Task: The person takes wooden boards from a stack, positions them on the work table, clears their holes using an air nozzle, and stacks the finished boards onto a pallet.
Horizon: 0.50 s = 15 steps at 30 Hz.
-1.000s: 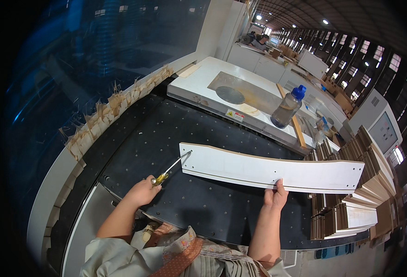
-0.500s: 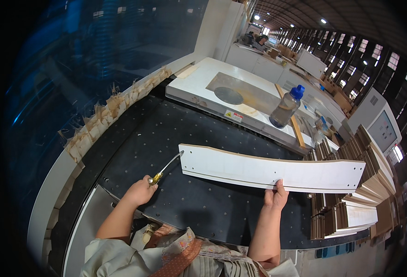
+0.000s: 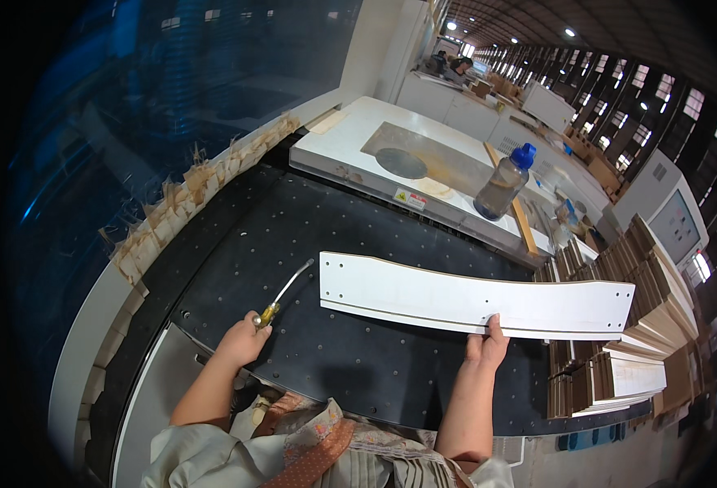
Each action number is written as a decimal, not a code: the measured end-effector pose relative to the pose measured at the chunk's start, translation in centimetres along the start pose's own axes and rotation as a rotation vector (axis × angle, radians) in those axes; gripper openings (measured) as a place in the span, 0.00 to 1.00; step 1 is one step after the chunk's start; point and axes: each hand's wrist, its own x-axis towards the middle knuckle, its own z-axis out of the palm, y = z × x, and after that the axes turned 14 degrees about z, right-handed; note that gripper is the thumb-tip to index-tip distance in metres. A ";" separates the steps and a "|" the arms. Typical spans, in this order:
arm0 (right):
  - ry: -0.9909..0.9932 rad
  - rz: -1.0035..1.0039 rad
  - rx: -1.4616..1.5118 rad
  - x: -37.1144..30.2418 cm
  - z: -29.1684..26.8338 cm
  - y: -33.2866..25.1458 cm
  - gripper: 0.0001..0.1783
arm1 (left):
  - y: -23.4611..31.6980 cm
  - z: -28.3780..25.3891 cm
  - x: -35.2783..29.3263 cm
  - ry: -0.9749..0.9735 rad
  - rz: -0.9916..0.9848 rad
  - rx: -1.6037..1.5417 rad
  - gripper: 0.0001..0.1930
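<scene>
My left hand [image 3: 246, 340] is closed around the yellow handle of a screwdriver [image 3: 281, 294] with a bent metal shaft. Its tip stands just left of the panel's left end, apart from it. A long white panel [image 3: 407, 289], with a curved upper edge, is gripped at its lower edge by my right hand [image 3: 487, 345], thumb on the white face and fingers hidden behind. Small holes show near both ends and the middle of the panel, and a groove runs along its lower edge. The panel is held over a black work table [image 3: 293, 358] dotted with small studs.
Stacked panels [image 3: 619, 370] rise at the right, close to the held panel's right end. Beyond the table, a white machine bed [image 3: 338, 154] carries a water bottle [image 3: 503, 187] with a blue cap. Frayed strip bristles [image 3: 175, 207] line the left machine opening. People sit far back.
The screwdriver tip has come off the panel's left end and moved slightly left with my left hand. The panel has shifted a little; my right hand keeps its grip.
</scene>
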 end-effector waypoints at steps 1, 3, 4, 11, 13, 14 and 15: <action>0.015 -0.003 0.001 0.0 0.0 -0.1 0.28 | -0.1 -0.3 -0.1 0.024 0.005 -0.014 0.19; 0.022 -0.016 0.003 -0.1 0.2 -0.6 0.28 | 0.7 -1.4 -0.4 -0.005 -0.003 -0.129 0.18; 0.028 -0.027 0.007 -0.2 0.2 -0.8 0.28 | 1.5 -1.7 -0.7 -0.094 0.003 -0.144 0.18; 0.037 -0.046 -0.008 0.1 0.5 -1.0 0.28 | 1.6 0.5 -2.0 -0.198 0.135 0.237 0.18; 0.038 -0.043 0.003 0.3 0.2 -0.9 0.28 | 1.1 0.2 -2.2 -0.177 0.103 0.270 0.19; 0.040 -0.039 0.013 0.4 0.1 -0.9 0.28 | 0.8 -0.3 -2.4 -0.264 0.151 0.241 0.18; 0.037 -0.034 0.015 0.4 0.0 -0.8 0.28 | 0.8 -0.7 -2.7 -0.350 0.196 0.212 0.17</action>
